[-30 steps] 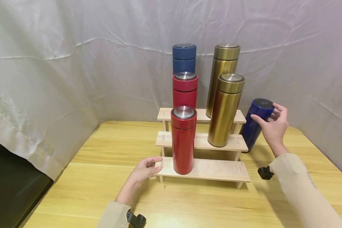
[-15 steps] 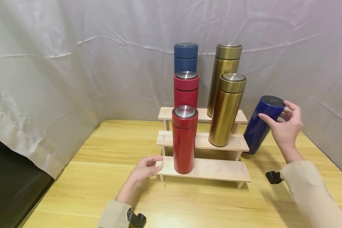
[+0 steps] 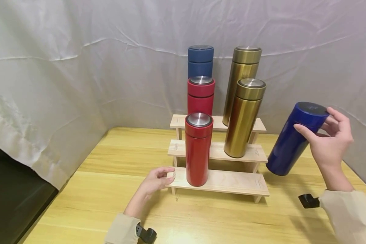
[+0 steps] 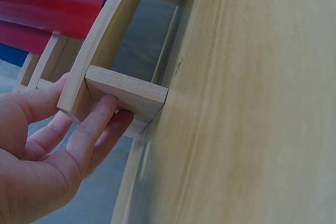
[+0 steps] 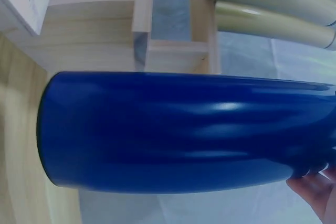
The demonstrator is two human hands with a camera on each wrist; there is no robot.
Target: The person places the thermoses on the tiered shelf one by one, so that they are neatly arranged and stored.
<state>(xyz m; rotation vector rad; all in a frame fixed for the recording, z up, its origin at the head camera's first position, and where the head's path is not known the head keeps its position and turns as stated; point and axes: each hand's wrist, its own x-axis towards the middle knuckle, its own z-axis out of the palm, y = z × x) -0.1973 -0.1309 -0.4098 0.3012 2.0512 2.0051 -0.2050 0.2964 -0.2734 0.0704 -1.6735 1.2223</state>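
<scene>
My right hand [image 3: 333,142] grips a glossy blue thermos bottle [image 3: 296,139] near its dark lid, thumb in front and fingers behind. The bottle leans, its base toward the stand, and seems to hang just above the table. In the right wrist view the blue thermos bottle [image 5: 173,135] spans the picture, with fingertips [image 5: 312,187] at its lid end. My left hand [image 3: 157,181] pinches the left end of the lowest step of a wooden tiered stand [image 3: 235,181]; in the left wrist view, fingers [image 4: 100,116] touch the outer face of its leg.
On the stand's left side are a red bottle [image 3: 197,156] in front, a crimson bottle [image 3: 200,100] behind it and a blue bottle [image 3: 200,66] at the back. Gold bottles [image 3: 243,125] [image 3: 242,74] occupy the middle and top steps at right. A pale curtain [image 3: 134,84] hangs behind.
My right hand has carried the blue thermos bottle rightward and nearer, away from the stand's right side, and it leans more. The left hand stays at the lowest step's end.
</scene>
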